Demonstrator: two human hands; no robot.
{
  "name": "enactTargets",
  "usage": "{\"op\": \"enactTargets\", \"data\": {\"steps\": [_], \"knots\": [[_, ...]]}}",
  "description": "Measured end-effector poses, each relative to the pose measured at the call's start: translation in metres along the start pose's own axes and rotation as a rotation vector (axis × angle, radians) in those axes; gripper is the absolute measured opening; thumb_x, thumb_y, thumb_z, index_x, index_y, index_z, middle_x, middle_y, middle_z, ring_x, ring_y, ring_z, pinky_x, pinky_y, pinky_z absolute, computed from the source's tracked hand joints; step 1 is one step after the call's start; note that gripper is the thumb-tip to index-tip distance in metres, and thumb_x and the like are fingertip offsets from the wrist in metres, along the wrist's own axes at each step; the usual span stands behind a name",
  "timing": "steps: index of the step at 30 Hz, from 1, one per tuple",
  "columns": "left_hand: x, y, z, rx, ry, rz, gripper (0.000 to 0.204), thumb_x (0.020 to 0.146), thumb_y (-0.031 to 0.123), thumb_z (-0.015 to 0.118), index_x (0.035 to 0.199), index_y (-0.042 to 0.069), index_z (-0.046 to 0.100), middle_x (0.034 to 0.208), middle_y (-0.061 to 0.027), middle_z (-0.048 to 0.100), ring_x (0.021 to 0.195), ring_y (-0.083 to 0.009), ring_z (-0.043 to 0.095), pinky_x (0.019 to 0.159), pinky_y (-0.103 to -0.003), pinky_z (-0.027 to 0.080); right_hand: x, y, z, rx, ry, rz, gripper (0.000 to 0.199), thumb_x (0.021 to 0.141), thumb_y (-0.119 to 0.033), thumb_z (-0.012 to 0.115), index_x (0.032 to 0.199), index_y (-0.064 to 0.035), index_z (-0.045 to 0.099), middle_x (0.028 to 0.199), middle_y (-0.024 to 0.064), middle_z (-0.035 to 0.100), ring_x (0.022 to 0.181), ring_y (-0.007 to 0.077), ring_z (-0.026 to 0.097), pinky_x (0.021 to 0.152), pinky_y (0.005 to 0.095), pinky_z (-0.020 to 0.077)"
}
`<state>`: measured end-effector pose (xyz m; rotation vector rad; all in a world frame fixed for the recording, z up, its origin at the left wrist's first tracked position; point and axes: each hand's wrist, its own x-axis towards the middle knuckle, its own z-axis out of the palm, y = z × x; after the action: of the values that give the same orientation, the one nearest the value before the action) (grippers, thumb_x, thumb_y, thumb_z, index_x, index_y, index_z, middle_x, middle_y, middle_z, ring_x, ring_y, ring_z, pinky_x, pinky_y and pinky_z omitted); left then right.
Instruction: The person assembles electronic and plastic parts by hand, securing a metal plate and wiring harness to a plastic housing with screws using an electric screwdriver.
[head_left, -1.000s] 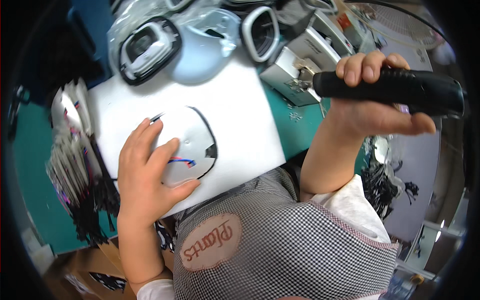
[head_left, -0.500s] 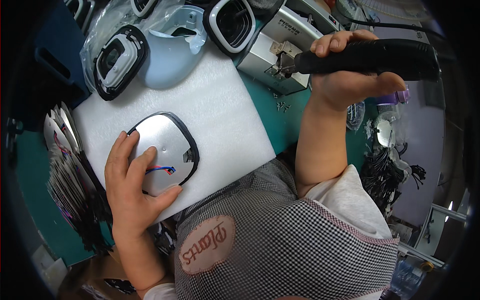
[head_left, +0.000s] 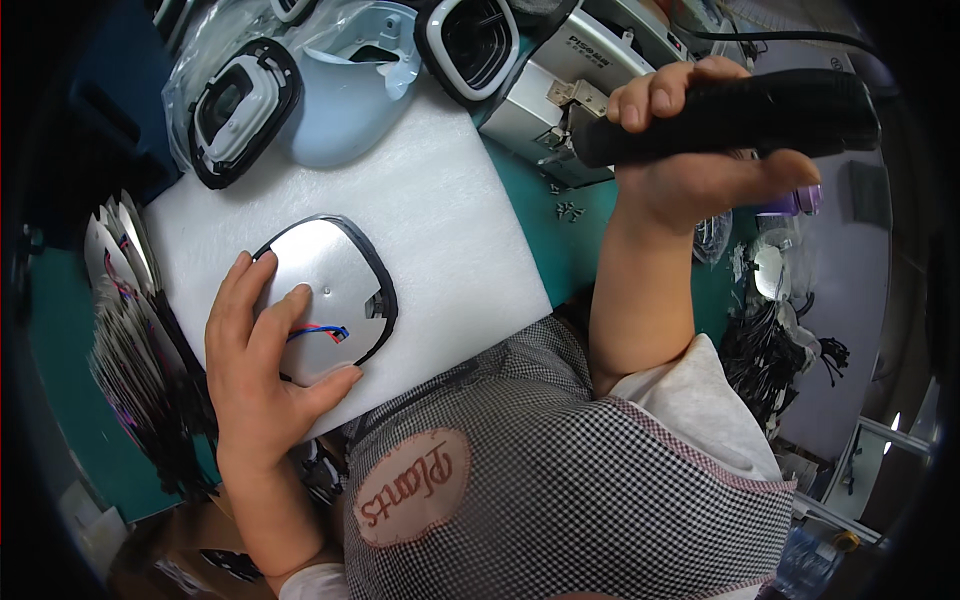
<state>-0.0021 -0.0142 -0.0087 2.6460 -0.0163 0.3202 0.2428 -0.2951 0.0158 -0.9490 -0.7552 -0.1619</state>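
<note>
My left hand (head_left: 258,365) lies with fingers spread over the lower left of a rounded metal panel (head_left: 325,265) with a black rim. Its thumb rests by the panel's near edge. A red and blue wire pair (head_left: 325,331) comes out of the panel's face, beside the fingers. At the upper right my right hand (head_left: 690,150) is wrapped round a thick black electric screwdriver (head_left: 740,112). The tool's front end is at a silver screw feeder (head_left: 530,110), over its metal outlet, and hides its own tip. Several loose screws (head_left: 570,211) are scattered on the green table near the feeder.
A white foam sheet (head_left: 440,190) lies under the panel. Behind it are a pale blue housing (head_left: 345,120) and black-and-white frames (head_left: 245,110). On the left stands a stack of thin plates (head_left: 135,330) with wires; on the right lies a black cable bundle (head_left: 765,345).
My right hand has brought the screwdriver slightly left, so its front end now covers part of the feeder outlet. My left hand stays on the panel; the whole view has shifted a little.
</note>
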Motion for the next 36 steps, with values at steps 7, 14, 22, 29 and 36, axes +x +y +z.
{"op": "enactTargets", "data": {"steps": [7, 14, 22, 29, 36], "knots": [[0.002, 0.003, -0.009, -0.025, 0.123, 0.067, 0.062, 0.060, 0.034, 0.089, 0.114, 0.008, 0.070, 0.131, -0.0166, 0.060, 0.125, -0.0386, 0.054, 0.103, -0.046, 0.044, -0.012, -0.011, 0.071, 0.421, -0.178, 0.186, 0.082, 0.073, -0.077, 0.065, 0.116, -0.0065, 0.060, 0.079, 0.0018, 0.058, 0.063, 0.0150, 0.059, 0.061, 0.0323, 0.0508], [-0.001, 0.048, -0.015, -0.968, -0.033, -0.360, 0.036, 0.081, 0.006, 0.078, 0.116, 0.004, 0.068, 0.103, -0.0064, 0.068, 0.070, -0.0092, 0.055, 0.064, -0.022, 0.045, -0.018, -0.016, 0.138, 0.646, -0.110, 0.350, 0.060, 0.072, -0.060, 0.072, 0.102, -0.0094, 0.058, 0.070, -0.0021, 0.062, 0.052, 0.0115, 0.060, 0.051, 0.0288, 0.0518], [-0.020, 0.034, 0.013, -1.113, 0.233, -0.155, 0.015, 0.084, 0.007, 0.077, 0.099, 0.004, 0.073, 0.076, -0.0008, 0.067, 0.069, -0.0084, 0.057, 0.062, -0.023, 0.045, -0.027, -0.014, 0.164, 0.687, -0.102, 0.347, 0.054, 0.076, -0.058, 0.068, 0.098, -0.0102, 0.056, 0.066, -0.0022, 0.062, 0.049, 0.0117, 0.060, 0.050, 0.0288, 0.0534], [-0.028, 0.041, 0.003, -1.576, 0.042, -0.466, 0.012, 0.089, 0.013, 0.074, 0.092, 0.001, 0.072, 0.078, -0.0047, 0.067, 0.063, -0.0085, 0.054, 0.057, -0.023, 0.043, -0.033, -0.011, 0.175, 0.717, -0.094, 0.392, 0.048, 0.079, -0.053, 0.065, 0.098, -0.0093, 0.055, 0.065, -0.0018, 0.060, 0.048, 0.0115, 0.059, 0.048, 0.0282, 0.0515], [-0.032, 0.021, -0.012, -0.863, 0.218, -0.235, 0.042, 0.081, 0.015, 0.080, 0.119, 0.004, 0.069, 0.098, -0.0069, 0.069, 0.064, -0.0066, 0.054, 0.054, -0.022, 0.042, -0.041, -0.002, 0.185, 0.670, -0.090, 0.404, 0.049, 0.078, -0.051, 0.070, 0.098, -0.0091, 0.055, 0.065, -0.0023, 0.060, 0.048, 0.0112, 0.059, 0.047, 0.0278, 0.0507]]}}
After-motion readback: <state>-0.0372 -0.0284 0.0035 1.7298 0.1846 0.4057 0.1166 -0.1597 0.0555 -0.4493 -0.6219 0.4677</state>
